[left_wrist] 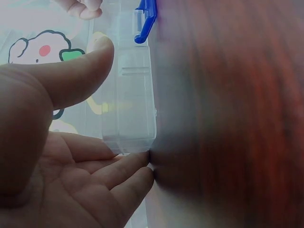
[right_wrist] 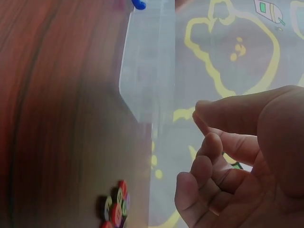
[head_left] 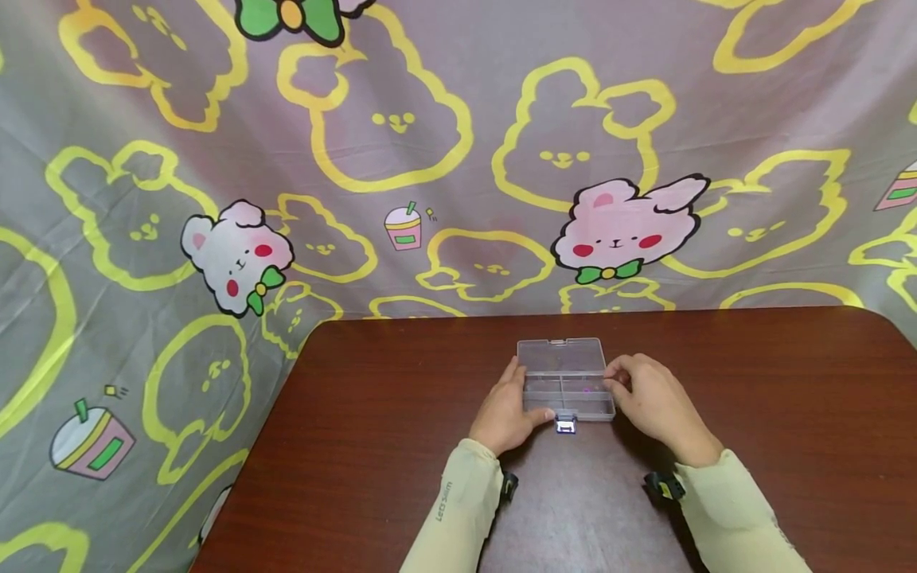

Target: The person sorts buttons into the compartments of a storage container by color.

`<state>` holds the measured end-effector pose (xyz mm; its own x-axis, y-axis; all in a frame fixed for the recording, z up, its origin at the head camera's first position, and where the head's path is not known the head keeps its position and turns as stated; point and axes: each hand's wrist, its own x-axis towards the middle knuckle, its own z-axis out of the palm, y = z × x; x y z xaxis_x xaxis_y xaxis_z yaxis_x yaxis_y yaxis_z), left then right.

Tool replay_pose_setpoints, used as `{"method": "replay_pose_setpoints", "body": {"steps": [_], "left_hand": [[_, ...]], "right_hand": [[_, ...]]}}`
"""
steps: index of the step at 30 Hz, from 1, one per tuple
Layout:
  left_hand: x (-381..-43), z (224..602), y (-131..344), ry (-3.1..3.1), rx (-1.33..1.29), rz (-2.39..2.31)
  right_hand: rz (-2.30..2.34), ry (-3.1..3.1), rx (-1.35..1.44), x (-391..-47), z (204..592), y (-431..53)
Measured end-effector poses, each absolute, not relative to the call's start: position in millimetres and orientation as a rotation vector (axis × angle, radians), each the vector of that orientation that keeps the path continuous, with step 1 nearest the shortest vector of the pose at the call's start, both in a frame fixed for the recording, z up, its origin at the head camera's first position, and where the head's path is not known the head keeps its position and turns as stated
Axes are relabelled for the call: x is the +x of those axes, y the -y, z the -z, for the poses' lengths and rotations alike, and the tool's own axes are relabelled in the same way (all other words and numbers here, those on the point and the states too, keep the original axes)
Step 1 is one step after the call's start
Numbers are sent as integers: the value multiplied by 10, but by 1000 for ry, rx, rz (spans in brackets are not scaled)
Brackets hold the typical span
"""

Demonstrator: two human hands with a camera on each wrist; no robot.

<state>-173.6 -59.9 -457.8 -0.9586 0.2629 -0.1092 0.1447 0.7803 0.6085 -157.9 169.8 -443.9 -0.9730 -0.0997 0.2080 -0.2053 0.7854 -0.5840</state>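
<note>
On the dark brown table (head_left: 401, 422), towards its far edge: one clear plastic box (head_left: 593, 415), divided into compartments, long axis set from side to side, both hands brought to it. Lid (head_left: 562, 356) folded back on the far side; blue-edged latch (head_left: 566, 424) at the near side. One small purple spot (head_left: 587, 390) is seen within the right half; its nature cannot be told.

Left hand (head_left: 504, 414): fingers laid straight against the box's left end, thumb stretched along the near side to just beside the latch.

Right hand (head_left: 655, 398): placed at the box's right end, fingers bent, thumb and forefinger tips brought close; whether anything small is pinched between them cannot be told.

Buttons (right_wrist: 117, 209), several, red among other colours: heaped on the table, apart from the box and beyond its right end, hence nearer the right hand; shown in the right wrist view only. Box and heap are thus ranged left to right, with the right hand nearest to both.
</note>
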Motion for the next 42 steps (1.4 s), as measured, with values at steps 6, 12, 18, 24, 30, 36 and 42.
{"method": "replay_pose_setpoints", "body": {"steps": [6,12,18,24,30,36,42], "left_hand": [[-1733,4581,597,-2776,328,-935],[-1746,4569,598,-2780,345,-931],[-1762,4560,596,-2777,345,-927],[-1774,4554,597,-2784,333,-934],[-1766,4557,591,-2786,333,-928],[-1767,4576,586,-2786,330,-922],[-1770,4588,591,-2787,329,-927]], "right_hand": [[-946,2809,219,-1548,4441,-1801],[-951,2806,207,-1550,4437,-1923],[-961,2832,179,-1572,4435,-2079],[-950,2827,180,-1603,4436,-2166],[-956,2856,166,-1607,4480,-2216],[-977,2897,151,-1626,4504,-2237],[-992,2934,108,-1639,4529,-2243]]}}
